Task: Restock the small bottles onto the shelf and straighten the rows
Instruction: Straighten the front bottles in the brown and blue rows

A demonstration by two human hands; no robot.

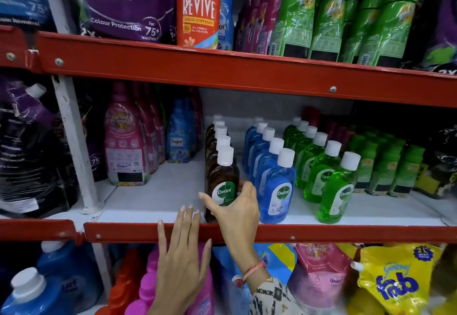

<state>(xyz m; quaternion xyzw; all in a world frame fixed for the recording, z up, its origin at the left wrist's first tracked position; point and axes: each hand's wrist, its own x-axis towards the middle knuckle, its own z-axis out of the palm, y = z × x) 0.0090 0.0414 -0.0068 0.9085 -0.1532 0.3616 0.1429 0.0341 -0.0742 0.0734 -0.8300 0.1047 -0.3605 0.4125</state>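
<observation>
Shelf [153, 198]: white board, red front rail.
Rows: brown, blue [277, 186] and green bottles [333, 191] run front to back.
Left hand [183, 253]: flat, fingers spread over the rail.
Right hand [237, 206]: wrapped around the front brown bottle [222, 178], upright at the shelf edge.

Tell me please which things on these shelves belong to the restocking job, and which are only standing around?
Job: brown Dettol bottles, blue Dettol bottles, green Dettol bottles, middle shelf, right hand, left hand.

Not the job: Revive bottle, Comfort bottles, fab pouch.
</observation>
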